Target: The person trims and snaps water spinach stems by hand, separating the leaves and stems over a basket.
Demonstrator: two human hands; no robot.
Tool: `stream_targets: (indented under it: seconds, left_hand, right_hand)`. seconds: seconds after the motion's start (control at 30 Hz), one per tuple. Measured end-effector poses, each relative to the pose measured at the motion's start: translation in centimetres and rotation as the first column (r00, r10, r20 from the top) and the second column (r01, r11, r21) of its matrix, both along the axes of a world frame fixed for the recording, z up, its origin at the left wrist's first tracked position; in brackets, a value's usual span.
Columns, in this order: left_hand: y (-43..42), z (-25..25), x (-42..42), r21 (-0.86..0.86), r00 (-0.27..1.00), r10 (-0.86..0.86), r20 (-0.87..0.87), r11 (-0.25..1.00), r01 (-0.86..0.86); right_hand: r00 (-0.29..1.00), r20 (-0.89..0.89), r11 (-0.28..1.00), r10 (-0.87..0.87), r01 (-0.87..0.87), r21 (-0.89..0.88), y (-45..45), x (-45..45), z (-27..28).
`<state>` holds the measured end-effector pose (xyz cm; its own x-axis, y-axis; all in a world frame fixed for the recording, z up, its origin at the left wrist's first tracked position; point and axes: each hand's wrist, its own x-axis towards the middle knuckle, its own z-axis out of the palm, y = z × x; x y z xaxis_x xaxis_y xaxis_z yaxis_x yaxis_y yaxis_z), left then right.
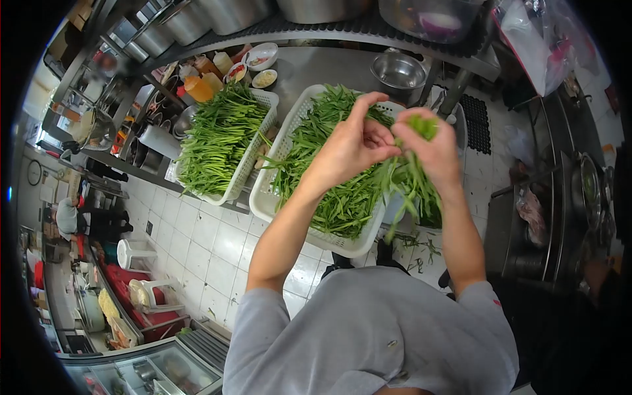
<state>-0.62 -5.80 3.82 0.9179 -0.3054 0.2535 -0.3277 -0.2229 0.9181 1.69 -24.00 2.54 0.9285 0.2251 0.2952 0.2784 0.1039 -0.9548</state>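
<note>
A bunch of long-stemmed leafy greens (409, 181) hangs from my right hand (431, 145), its fingers closed round the stems and slightly blurred. Close beside it, my left hand (355, 141) has its thumb and some fingers pinched together, with the index finger raised. Whether anything is in that pinch is too small to make out. Both hands are above a white plastic basket (260, 201) heaped with loose leafy greens (336, 214). To its left stands a second white basket (266, 99), piled with greens (214, 141) laid with their stems lined up.
Several sauce bottles (201, 87) and small bowls (264, 79) stand behind the baskets. A metal bowl (398, 69) sits at the back right. Steel pots (234, 13) line the shelf above. Dropped leaves (421, 253) lie on the tiled floor. Another person (69, 217) is far left.
</note>
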Motion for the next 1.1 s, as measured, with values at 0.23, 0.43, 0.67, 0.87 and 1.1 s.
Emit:
stream_targets:
  seconds: [0.23, 0.43, 0.67, 0.87, 1.1]
  left_hand:
    - [2.2, -10.5, 2.5, 0.515, 0.995, 0.099, -0.024, 0.854, -0.073]
    - [3.6, -11.9, 3.2, 0.485, 0.978, 0.189, 0.085, 0.850, -0.206]
    - [6.1, -3.0, 3.0, -0.074, 0.966, 0.182, -0.181, 0.977, -0.198]
    - [1.2, 0.9, 1.0, -0.206, 0.981, 0.044, -0.188, 0.975, -0.084]
    - [-2.6, 2.2, 0.8, 0.121, 0.959, 0.161, 0.233, 0.974, -0.193]
  right_hand:
    - [0.916, 0.191, 0.413, 0.352, -0.335, 0.847, -12.7, -1.4, -1.3]
    - [0.994, -0.043, 0.909, -0.101, 0.110, 0.403, -14.9, -2.3, -4.4]
    - [0.964, -0.164, 0.930, -0.208, 0.246, 0.273, -11.6, -1.8, -3.0]
    - [0.988, -0.138, 0.991, 0.067, -0.082, -0.103, -2.4, -0.8, 1.4]
    - [0.996, -0.086, 0.977, 0.028, -0.045, -0.207, -4.4, -0.4, 0.7]
